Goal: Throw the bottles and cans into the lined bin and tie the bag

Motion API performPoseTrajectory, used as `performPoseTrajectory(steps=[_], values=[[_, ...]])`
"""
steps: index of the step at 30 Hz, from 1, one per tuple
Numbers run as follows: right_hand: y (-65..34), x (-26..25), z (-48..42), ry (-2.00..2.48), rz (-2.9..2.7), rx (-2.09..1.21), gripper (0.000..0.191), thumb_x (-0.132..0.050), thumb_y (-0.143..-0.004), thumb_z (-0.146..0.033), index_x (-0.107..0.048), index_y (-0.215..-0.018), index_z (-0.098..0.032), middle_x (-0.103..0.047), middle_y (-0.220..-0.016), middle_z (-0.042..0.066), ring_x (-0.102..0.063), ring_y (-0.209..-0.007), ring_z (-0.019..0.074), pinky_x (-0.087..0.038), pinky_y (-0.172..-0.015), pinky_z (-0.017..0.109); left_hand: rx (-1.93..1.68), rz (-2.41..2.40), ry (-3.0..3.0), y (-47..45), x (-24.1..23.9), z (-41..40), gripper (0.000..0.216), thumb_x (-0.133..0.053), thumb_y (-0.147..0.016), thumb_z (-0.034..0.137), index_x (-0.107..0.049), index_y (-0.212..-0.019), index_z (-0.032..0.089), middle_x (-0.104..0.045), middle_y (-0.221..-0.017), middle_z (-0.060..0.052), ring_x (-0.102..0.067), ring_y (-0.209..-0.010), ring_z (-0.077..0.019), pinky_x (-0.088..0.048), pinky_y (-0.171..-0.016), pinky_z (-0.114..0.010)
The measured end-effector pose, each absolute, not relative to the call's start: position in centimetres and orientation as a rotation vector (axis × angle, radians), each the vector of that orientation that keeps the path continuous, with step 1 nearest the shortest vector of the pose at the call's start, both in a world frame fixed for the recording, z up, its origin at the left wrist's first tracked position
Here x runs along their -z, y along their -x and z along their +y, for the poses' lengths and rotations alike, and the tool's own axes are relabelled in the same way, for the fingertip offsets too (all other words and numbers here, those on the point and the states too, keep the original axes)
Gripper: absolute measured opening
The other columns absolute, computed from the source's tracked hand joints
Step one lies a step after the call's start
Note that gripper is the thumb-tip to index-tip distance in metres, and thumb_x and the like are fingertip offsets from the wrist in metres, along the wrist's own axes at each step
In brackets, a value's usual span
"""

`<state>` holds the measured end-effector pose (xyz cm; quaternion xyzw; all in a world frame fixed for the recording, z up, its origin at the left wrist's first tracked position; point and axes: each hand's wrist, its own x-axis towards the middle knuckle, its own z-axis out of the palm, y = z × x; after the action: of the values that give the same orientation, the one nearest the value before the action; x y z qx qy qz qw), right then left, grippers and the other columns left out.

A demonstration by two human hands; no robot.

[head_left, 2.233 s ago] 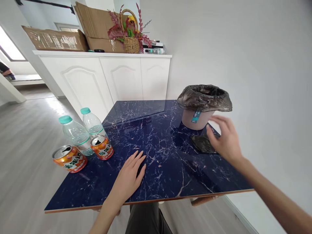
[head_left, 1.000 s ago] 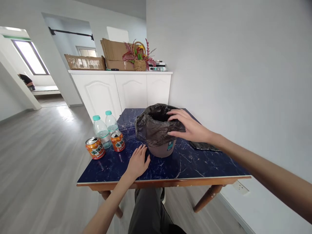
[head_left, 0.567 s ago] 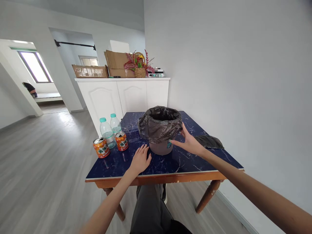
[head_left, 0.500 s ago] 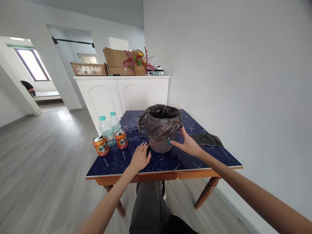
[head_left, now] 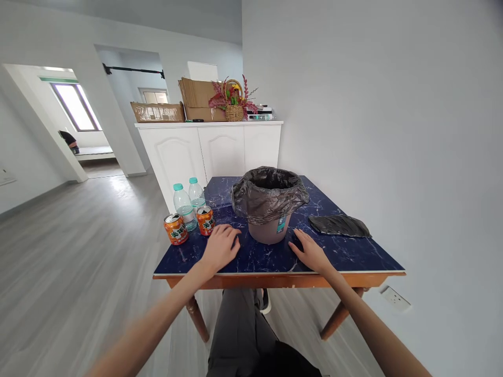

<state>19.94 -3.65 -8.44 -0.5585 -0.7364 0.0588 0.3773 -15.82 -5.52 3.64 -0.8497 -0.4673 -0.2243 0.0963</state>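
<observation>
Swinging left, the left hand (head_left: pixel 221 247), thumb and fingers apart, could topple the right orange soda can (head_left: pixel 206 222); the right hand (head_left: pixel 310 252), likewise parted and empty, flanks the bag-lined wastebasket (head_left: pixel 268 232) mid-table (head_left: pixel 353 257).

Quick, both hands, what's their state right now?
Left hand: open, palm down beside an orange can, nothing visibly held.
Right hand: open, palm down on the table, near the lined bin, nothing visibly held.
</observation>
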Motion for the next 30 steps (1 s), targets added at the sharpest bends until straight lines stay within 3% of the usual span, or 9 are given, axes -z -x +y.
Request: performPoseTrajectory(steps=[2,7,12,16,21,26,30], values=[[-19.9,8.3,-3.8,1.437,-1.880,-0.138,0.061,-0.049,-0.106,-0.058,-0.064,-0.149,-0.018,-0.064,-0.156,0.019,-0.054,-0.153,0.0356,-0.042,-0.128,0.059,0.733,-1.366,2.418,17.2,-7.0,-4.8,0.033,-0.045,-0.106,0.028,-0.073,-0.122,0.021,-0.076,-0.120,-0.014,-0.061,-0.129,-0.0353,-0.045,-0.115,-0.056],[-19.9,8.2,-3.8,1.468,-1.892,-0.125,0.054,-0.049,-0.106,-0.048,-0.068,-0.143,-0.014,-0.064,-0.157,0.019,-0.054,-0.153,0.0350,-0.043,-0.128,0.057,0.944,-1.471,2.005,20.9,-15.1,0.3,0.038,-0.046,-0.106,0.034,-0.066,-0.133,0.016,-0.065,-0.141,-0.018,-0.048,-0.139,-0.0405,-0.038,-0.116,-0.059],[-20.0,8.1,-3.8,1.490,-1.903,-0.127,0.050,-0.049,-0.106,-0.043,-0.069,-0.144,-0.016,-0.064,-0.158,0.016,-0.054,-0.153,0.0329,-0.045,-0.127,0.054,0.558,-1.767,1.943,23.9,-18.1,6.0,0.056,-0.051,-0.103,0.040,-0.058,-0.150,0.010,-0.060,-0.152,-0.024,-0.035,-0.154,-0.0471,-0.026,-0.123,-0.064],[-20.0,8.1,-3.7,1.511,-1.906,-0.122,0.047,-0.049,-0.107,-0.040,-0.069,-0.144,-0.018,-0.064,-0.158,0.015,-0.054,-0.153,0.0329,-0.047,-0.126,0.053,0.382,-1.853,2.000,24.4,-17.9,8.1,0.054,-0.052,-0.102,0.040,-0.062,-0.148,0.013,-0.071,-0.138,-0.023,-0.047,-0.148,-0.0449,-0.031,-0.122,-0.059],[-20.0,7.9,-3.7,1.519,-1.909,-0.122,0.046,-0.051,-0.106,-0.039,-0.070,-0.143,-0.018,-0.065,-0.157,0.014,-0.055,-0.152,0.0324,-0.045,-0.127,0.052,0.404,-1.797,2.022,23.4,-17.7,8.1,0.047,-0.042,-0.104,0.027,-0.066,-0.144,0.018,-0.070,-0.140,-0.022,-0.060,-0.135,-0.0406,-0.039,-0.116,-0.057],[-20.0,7.7,-3.7,1.513,-1.905,-0.128,0.045,-0.052,-0.107,-0.037,-0.069,-0.144,-0.018,-0.065,-0.157,0.013,-0.054,-0.153,0.0317,-0.045,-0.127,0.051,0.466,-1.705,2.105,22.1,-18.0,7.2,0.046,-0.044,-0.107,0.035,-0.063,-0.146,0.018,-0.070,-0.139,-0.019,-0.071,-0.114,-0.0377,-0.054,-0.097,-0.050],[-20.0,7.6,-3.7,1.509,-1.904,-0.129,0.044,-0.053,-0.106,-0.035,-0.070,-0.144,-0.020,-0.065,-0.157,0.013,-0.055,-0.152,0.0317,-0.046,-0.126,0.052,0.784,-1.493,2.105,21.1,-19.3,5.7,0.047,-0.040,-0.112,0.043,-0.056,-0.151,0.022,-0.066,-0.146,-0.018,-0.072,-0.115,-0.0357,-0.059,-0.093,-0.049]])
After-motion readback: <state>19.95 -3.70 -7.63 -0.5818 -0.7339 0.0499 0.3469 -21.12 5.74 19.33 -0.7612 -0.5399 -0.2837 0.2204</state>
